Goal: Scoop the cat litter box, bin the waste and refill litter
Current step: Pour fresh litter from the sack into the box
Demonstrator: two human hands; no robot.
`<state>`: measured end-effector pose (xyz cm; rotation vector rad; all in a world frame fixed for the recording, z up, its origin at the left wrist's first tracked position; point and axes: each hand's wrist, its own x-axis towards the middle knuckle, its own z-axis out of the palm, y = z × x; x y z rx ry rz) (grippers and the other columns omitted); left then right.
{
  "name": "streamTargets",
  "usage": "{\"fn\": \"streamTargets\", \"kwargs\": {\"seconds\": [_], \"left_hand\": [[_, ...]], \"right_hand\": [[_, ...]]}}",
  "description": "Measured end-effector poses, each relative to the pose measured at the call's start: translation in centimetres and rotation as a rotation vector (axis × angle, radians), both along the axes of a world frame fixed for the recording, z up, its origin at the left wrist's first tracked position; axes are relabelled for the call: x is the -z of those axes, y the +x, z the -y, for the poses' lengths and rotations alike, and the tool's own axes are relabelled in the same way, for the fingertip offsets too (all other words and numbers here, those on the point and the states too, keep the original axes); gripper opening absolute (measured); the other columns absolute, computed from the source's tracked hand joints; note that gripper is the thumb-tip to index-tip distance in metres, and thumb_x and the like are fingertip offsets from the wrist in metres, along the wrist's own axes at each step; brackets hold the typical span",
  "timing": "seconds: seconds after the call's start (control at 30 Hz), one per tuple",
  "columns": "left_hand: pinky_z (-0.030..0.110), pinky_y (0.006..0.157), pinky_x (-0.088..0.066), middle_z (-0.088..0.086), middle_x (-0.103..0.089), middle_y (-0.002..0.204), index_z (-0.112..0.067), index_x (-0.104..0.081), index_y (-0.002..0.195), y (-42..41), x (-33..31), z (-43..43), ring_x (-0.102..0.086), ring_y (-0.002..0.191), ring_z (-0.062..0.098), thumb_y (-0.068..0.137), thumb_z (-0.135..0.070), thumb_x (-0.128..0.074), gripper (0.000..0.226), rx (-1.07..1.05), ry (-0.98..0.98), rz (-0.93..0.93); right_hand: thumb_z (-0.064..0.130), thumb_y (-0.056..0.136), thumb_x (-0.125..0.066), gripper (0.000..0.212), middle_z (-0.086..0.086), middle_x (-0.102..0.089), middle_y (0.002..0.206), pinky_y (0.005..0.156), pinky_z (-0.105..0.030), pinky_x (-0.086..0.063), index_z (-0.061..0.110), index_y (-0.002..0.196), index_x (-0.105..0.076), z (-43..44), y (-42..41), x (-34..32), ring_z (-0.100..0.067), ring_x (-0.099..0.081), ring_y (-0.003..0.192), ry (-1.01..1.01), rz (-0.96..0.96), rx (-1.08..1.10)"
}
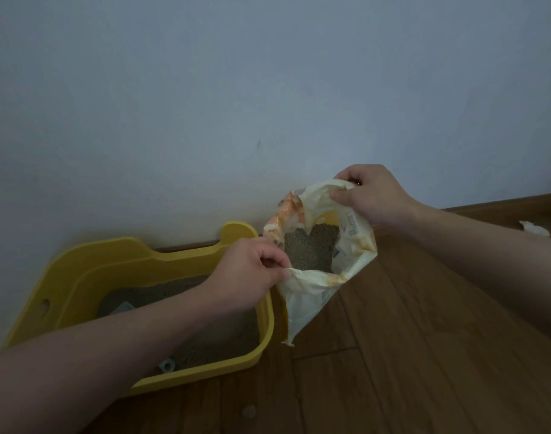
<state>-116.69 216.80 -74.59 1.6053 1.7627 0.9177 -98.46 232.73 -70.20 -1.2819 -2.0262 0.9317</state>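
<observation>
I see the litter bag standing just beside the right wall of the yellow litter box, near the far edge of the wooden floor where it meets the wall. Its long axis runs roughly upright and its mouth points up towards my camera. The opening is stretched on a slant from near-left to far-right, and grey litter shows inside.

My left hand pinches the near-left edge of the mouth, thumb against curled fingers, knuckles up. Its bare forearm reaches forward across the box. My right hand sits higher and farther away and grips the far-right edge of the mouth with thumb and curled fingers. Its forearm comes in from the right, above the floor.

The box lies against the wall at the left and has litter in it. A grey piece shows at its near edge, mostly hidden by my arm; I cannot tell what it is. A white scrap lies by the floor's far right edge.
</observation>
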Motion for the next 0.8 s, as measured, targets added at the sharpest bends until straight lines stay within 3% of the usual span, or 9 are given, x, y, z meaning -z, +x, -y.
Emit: {"fn": "streamTargets", "kwargs": {"seconds": [0.1, 0.3, 0.57, 0.8], "left_hand": [[0.027, 0.071, -0.054, -0.008, -0.066, 0.081, -0.028, -0.074, 0.071, 0.8, 0.7, -0.5, -0.059, 0.078, 0.008, 0.080, -0.013, -0.078, 0.018, 0.024, -0.017, -0.022], [0.012, 0.069, -0.046, -0.017, -0.062, 0.087, -0.026, -0.076, 0.081, 2.2, 2.2, -1.3, -0.056, 0.084, -0.003, 0.084, -0.017, -0.075, 0.009, 0.092, -0.007, -0.173], [0.019, 0.084, -0.042, -0.019, -0.059, 0.092, -0.025, -0.077, 0.093, 2.8, 3.7, -2.4, -0.049, 0.094, -0.002, 0.088, -0.025, -0.071, 0.007, 0.182, 0.037, -0.356], [0.024, 0.089, -0.049, -0.014, -0.061, 0.094, -0.024, -0.078, 0.095, 3.4, 6.0, -3.5, -0.054, 0.094, 0.003, 0.091, -0.023, -0.067, 0.011, 0.231, -0.130, -0.388]], "right_hand": [[0.018, 0.088, -0.072, 0.004, 0.003, -0.068, 0.086, 0.070, -0.031, -0.053, 0.017, 0.091, -0.069, -0.8, 1.0, 1.2, -0.015, -0.065, 0.080, 0.011, 0.023, -0.004], [0.023, 0.091, -0.067, 0.005, 0.007, -0.064, 0.086, 0.062, -0.020, -0.041, 0.020, 0.090, -0.063, -2.6, 2.6, 4.7, -0.008, -0.057, 0.076, 0.051, 0.110, -0.008], [0.021, 0.092, -0.065, 0.007, 0.003, -0.062, 0.085, 0.060, -0.021, -0.039, 0.017, 0.093, -0.060, -4.6, 3.5, 8.4, -0.009, -0.054, 0.073, 0.038, 0.106, 0.006], [0.020, 0.092, -0.065, 0.007, 0.004, -0.061, 0.085, 0.058, -0.016, -0.037, 0.016, 0.094, -0.058, -5.3, 3.4, 12.8, -0.008, -0.053, 0.072, -0.034, 0.164, -0.021]]}}
